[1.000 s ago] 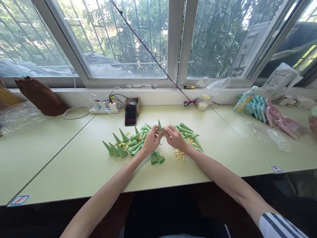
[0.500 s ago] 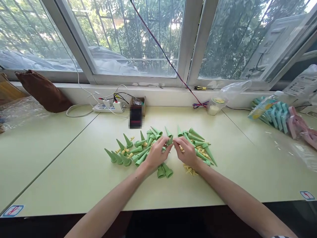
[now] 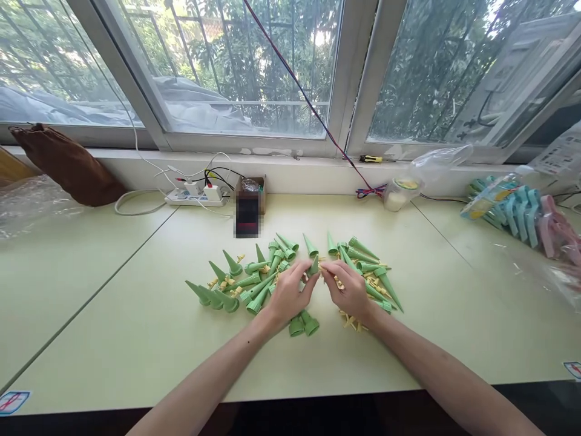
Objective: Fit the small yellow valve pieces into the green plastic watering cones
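- Two bare forearms reach in from the bottom edge over a pale green table (image 3: 136, 327).
- Two green cones (image 3: 304, 325) lie side by side just below the left wrist. A scatter of small yellow pieces (image 3: 351, 321) lies by the right wrist.
- The left hand (image 3: 290, 293) has its fingers closed narrowly around one green cone (image 3: 313, 266), held tip up at the middle of the table.
- The right hand (image 3: 349, 290) has its fingers drawn together, with the fingertips pinching the same cone from the other side. The hands almost touch.
- A pile of green cones (image 3: 254, 278) spreads to the left of the hands, some upright and some lying flat. A second pile (image 3: 372, 272) lies to the right, mixed with yellow bits.
- Behind them stands a small dark box (image 3: 248, 215), blurred out.
- A white power strip (image 3: 193, 197) sits by the wall, with a brown bag (image 3: 68, 163) far left.
- A plastic jar (image 3: 398, 192) and teal and pink packets (image 3: 512, 212) lie to the right.
- Beyond is a wide window (image 3: 254, 60) with trees outside.
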`<action>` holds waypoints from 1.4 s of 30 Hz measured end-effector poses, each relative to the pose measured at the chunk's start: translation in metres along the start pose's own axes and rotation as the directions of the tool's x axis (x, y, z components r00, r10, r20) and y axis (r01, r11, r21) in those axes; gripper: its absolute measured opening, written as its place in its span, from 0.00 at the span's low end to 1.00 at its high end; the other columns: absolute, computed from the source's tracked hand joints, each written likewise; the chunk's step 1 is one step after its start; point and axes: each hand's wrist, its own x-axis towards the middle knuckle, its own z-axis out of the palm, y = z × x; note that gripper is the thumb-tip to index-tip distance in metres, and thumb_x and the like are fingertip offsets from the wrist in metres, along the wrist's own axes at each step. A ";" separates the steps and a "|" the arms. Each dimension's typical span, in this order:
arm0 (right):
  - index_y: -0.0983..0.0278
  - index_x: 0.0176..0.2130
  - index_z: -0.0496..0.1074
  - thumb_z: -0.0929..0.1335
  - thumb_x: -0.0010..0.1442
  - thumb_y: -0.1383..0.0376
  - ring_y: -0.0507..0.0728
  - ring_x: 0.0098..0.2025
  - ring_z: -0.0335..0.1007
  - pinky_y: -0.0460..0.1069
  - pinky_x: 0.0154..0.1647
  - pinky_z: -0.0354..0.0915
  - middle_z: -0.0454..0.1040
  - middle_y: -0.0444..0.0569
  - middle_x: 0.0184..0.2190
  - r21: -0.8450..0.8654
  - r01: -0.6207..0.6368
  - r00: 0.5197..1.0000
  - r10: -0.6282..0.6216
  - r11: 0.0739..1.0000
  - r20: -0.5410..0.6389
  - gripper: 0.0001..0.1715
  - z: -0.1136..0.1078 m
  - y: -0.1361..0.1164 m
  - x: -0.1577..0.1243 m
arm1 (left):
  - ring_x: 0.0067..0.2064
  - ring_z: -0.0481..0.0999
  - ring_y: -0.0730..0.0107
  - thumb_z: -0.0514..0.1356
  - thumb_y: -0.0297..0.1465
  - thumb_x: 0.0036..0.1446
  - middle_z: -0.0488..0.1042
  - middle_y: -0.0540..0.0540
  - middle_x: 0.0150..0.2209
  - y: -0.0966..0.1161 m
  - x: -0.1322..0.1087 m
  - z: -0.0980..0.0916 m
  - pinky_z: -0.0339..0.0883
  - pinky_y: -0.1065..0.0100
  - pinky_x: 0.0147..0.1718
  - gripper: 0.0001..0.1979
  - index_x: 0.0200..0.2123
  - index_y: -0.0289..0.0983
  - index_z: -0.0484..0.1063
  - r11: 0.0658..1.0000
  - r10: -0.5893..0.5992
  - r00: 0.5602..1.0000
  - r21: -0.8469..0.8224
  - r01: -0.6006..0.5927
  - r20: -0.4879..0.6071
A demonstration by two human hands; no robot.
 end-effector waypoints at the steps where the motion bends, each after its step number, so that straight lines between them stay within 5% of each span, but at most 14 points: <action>1: 0.60 0.52 0.70 0.65 0.66 0.75 0.56 0.38 0.77 0.50 0.38 0.75 0.77 0.51 0.36 0.000 -0.001 1.000 0.001 1.000 0.001 0.17 0.000 0.000 0.000 | 0.30 0.72 0.71 0.58 0.30 0.65 0.74 0.50 0.33 0.000 0.000 0.000 0.68 0.70 0.31 0.02 0.41 0.41 0.69 1.000 -0.001 1.000 0.021 0.001 -0.012; 16: 0.60 0.51 0.70 0.64 0.67 0.74 0.54 0.34 0.76 0.49 0.34 0.74 0.77 0.50 0.35 -0.003 0.034 0.999 -0.034 0.999 -0.009 0.16 -0.005 -0.001 0.007 | 0.27 0.66 0.71 0.55 0.29 0.66 0.67 0.51 0.28 0.004 0.002 0.001 0.64 0.70 0.28 0.02 0.38 0.39 0.67 0.999 -0.032 0.999 -0.008 0.032 0.028; 24: 0.60 0.50 0.70 0.63 0.68 0.72 0.55 0.34 0.75 0.50 0.34 0.74 0.77 0.50 0.34 -0.016 0.029 1.000 -0.028 0.999 0.009 0.14 -0.004 0.000 0.004 | 0.30 0.71 0.73 0.56 0.27 0.66 0.76 0.45 0.41 0.006 0.001 0.001 0.69 0.70 0.32 0.08 0.47 0.39 0.69 0.999 0.011 0.999 -0.045 -0.010 0.032; 42: 0.60 0.50 0.69 0.63 0.67 0.72 0.55 0.33 0.75 0.49 0.35 0.74 0.76 0.50 0.34 -0.072 0.033 0.999 -0.030 0.997 0.034 0.14 -0.007 0.000 0.006 | 0.44 0.78 0.66 0.54 0.26 0.66 0.75 0.40 0.48 0.001 -0.001 0.001 0.76 0.65 0.40 0.11 0.50 0.40 0.69 0.997 0.057 0.998 -0.056 -0.055 0.036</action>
